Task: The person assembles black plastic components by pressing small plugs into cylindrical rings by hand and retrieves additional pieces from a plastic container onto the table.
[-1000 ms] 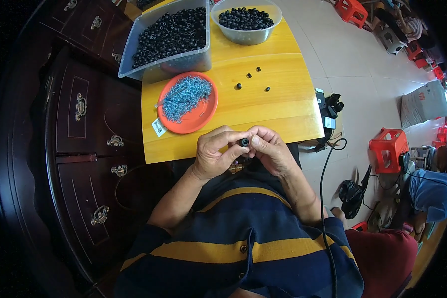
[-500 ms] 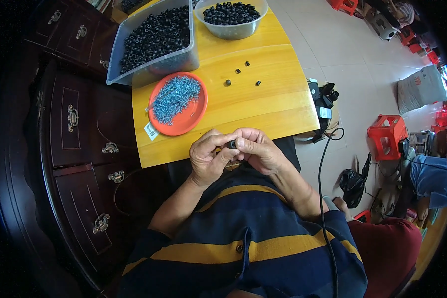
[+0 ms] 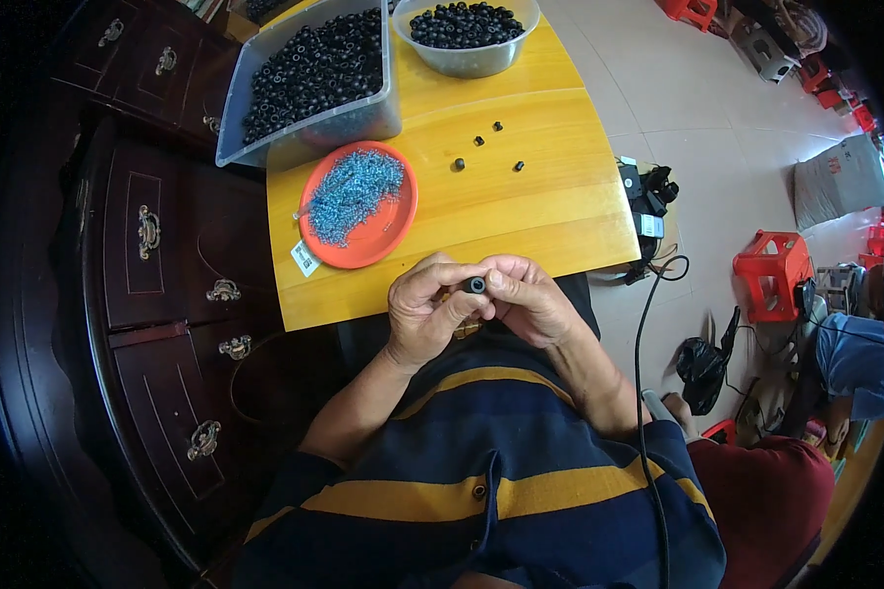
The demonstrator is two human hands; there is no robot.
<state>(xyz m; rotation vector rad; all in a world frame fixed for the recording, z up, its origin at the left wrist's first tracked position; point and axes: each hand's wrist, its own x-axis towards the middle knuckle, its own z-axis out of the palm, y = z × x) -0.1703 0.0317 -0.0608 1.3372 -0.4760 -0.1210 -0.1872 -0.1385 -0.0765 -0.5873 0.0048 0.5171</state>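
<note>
Just off the table's near edge, my left hand (image 3: 424, 309) pinches a small round black ring-shaped part (image 3: 475, 285) between thumb and fingers, its open end facing up. Close against its right side is my right hand (image 3: 532, 302), thumb pressed to the curled fingers; what they hold, if anything, is hidden. Beyond my hands, an orange-red plate (image 3: 388, 236) on the table carries a heap of small bluish clear pieces (image 3: 352, 196). Several loose small black parts (image 3: 460, 165) lie farther back on the wooden tabletop (image 3: 530, 216).
A large clear bin (image 3: 309, 147) full of black rings and a clear bowl (image 3: 462, 64) of black parts stand at the back. Dark drawers (image 3: 147, 231) line the left. A black cable (image 3: 640, 363) hangs at right, near red stools (image 3: 774, 275) and a person's maroon-clothed leg (image 3: 761, 491).
My right thumb has shifted off the black ring-shaped part, so more of its open end shows. The whole view has shifted slightly; the plate and bins stay put.
</note>
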